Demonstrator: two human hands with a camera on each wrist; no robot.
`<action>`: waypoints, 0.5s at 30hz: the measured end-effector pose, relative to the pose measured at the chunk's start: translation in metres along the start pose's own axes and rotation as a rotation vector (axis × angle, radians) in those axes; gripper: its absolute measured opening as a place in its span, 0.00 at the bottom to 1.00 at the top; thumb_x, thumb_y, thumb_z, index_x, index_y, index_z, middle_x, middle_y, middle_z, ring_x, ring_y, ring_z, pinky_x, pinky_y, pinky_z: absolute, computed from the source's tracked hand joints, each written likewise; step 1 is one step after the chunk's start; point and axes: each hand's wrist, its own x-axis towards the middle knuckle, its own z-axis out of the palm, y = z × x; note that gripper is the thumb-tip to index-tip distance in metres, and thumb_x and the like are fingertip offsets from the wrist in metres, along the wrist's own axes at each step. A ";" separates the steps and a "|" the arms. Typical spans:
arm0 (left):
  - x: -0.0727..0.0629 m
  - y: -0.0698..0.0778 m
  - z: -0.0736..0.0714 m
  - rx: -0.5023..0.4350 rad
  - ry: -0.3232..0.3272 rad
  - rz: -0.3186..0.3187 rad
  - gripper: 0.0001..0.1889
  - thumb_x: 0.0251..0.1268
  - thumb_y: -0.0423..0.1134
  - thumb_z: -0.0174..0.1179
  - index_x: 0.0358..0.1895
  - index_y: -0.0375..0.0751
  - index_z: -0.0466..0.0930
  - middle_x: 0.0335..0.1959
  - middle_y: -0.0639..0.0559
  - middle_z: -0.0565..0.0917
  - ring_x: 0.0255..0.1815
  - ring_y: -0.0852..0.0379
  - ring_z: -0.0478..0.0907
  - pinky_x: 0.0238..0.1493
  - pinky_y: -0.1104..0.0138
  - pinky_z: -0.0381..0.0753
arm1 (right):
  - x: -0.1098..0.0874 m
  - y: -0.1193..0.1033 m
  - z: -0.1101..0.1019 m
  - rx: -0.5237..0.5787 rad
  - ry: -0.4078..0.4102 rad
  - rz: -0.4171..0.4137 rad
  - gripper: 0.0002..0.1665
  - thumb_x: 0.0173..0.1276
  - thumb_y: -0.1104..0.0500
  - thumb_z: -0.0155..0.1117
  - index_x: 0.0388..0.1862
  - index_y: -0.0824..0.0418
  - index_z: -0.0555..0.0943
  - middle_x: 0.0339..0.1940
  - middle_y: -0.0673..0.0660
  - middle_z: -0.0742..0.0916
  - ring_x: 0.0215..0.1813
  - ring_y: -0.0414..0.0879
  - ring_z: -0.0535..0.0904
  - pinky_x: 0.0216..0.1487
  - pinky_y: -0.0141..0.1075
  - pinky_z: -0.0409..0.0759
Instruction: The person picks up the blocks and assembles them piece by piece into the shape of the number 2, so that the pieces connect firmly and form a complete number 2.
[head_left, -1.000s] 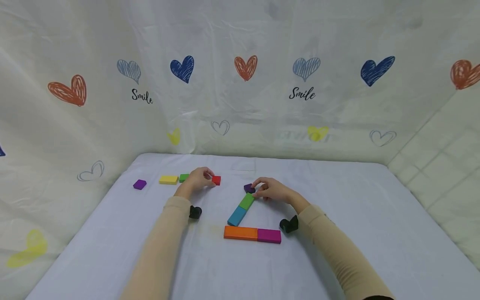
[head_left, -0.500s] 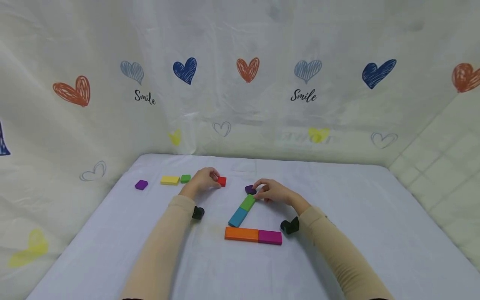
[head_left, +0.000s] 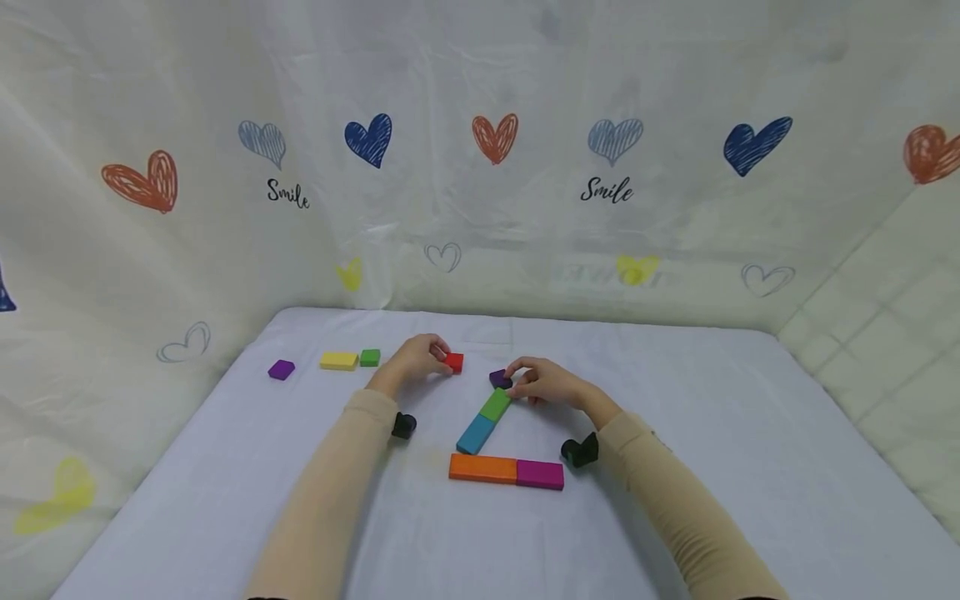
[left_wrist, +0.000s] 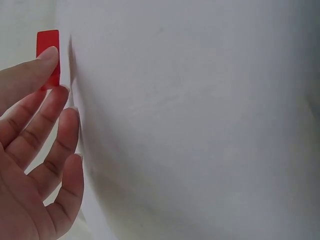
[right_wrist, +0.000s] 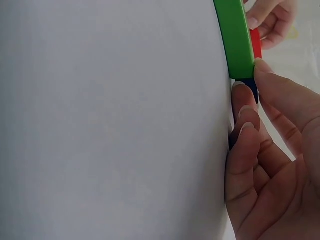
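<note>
My left hand (head_left: 422,358) pinches a small red block (head_left: 454,362) between thumb and fingers, low over the white cloth. In the left wrist view the thumb lies across the red block (left_wrist: 48,40). To its right, my right hand (head_left: 549,382) holds a dark purple block (head_left: 498,378) with its fingertips. The thumb is right at the corner of a green block (head_left: 495,404), which lies slantwise and meets a blue block (head_left: 476,434) end to end. In the right wrist view the fingers partly hide the dark block (right_wrist: 247,86) beneath the green block's end.
An orange block (head_left: 483,468) and a magenta block (head_left: 540,474) lie end to end nearer the front. At the back left lie a purple block (head_left: 281,370), a yellow block (head_left: 339,361) and a small green block (head_left: 370,357). A printed curtain (head_left: 540,250) hangs behind the table.
My left hand has moved right with the red block, closer to the dark purple block, uncovering the small green block behind it. My right hand stays in place.
</note>
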 end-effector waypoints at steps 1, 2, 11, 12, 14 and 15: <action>0.000 0.001 0.001 0.000 0.000 0.000 0.17 0.66 0.36 0.71 0.55 0.42 0.80 0.47 0.47 0.82 0.50 0.49 0.76 0.54 0.58 0.77 | 0.000 0.000 0.000 -0.002 0.001 0.001 0.21 0.75 0.57 0.67 0.62 0.61 0.76 0.35 0.56 0.84 0.32 0.47 0.74 0.39 0.34 0.74; 0.001 0.002 0.002 -0.001 0.001 0.000 0.17 0.65 0.36 0.71 0.54 0.42 0.80 0.47 0.47 0.82 0.50 0.49 0.76 0.54 0.57 0.77 | 0.000 -0.001 -0.001 -0.003 0.001 0.002 0.21 0.75 0.57 0.67 0.62 0.61 0.76 0.36 0.56 0.84 0.32 0.47 0.74 0.39 0.34 0.74; 0.003 0.012 0.011 -0.006 0.004 0.039 0.16 0.64 0.35 0.72 0.53 0.41 0.80 0.45 0.48 0.82 0.50 0.49 0.77 0.56 0.57 0.76 | 0.000 -0.001 0.000 -0.002 -0.002 -0.003 0.20 0.75 0.57 0.66 0.62 0.61 0.76 0.36 0.56 0.83 0.32 0.46 0.74 0.39 0.34 0.74; 0.003 0.013 0.012 -0.001 0.001 0.048 0.16 0.64 0.35 0.72 0.53 0.41 0.80 0.45 0.48 0.82 0.49 0.50 0.77 0.56 0.57 0.76 | 0.001 -0.001 0.000 -0.004 -0.002 -0.003 0.20 0.75 0.57 0.66 0.62 0.61 0.76 0.36 0.56 0.84 0.32 0.46 0.74 0.39 0.34 0.75; 0.004 0.015 0.013 0.003 -0.005 0.066 0.16 0.64 0.35 0.72 0.53 0.40 0.80 0.45 0.47 0.82 0.49 0.49 0.77 0.56 0.57 0.76 | 0.001 -0.001 0.000 -0.008 -0.001 0.001 0.20 0.75 0.57 0.66 0.62 0.61 0.76 0.36 0.56 0.84 0.32 0.47 0.75 0.39 0.34 0.75; 0.004 0.016 0.014 0.010 -0.007 0.075 0.16 0.64 0.35 0.72 0.53 0.40 0.80 0.45 0.47 0.82 0.49 0.49 0.77 0.56 0.57 0.76 | 0.000 -0.001 0.000 -0.009 0.001 0.005 0.20 0.75 0.57 0.66 0.62 0.61 0.76 0.36 0.56 0.84 0.33 0.47 0.75 0.39 0.34 0.75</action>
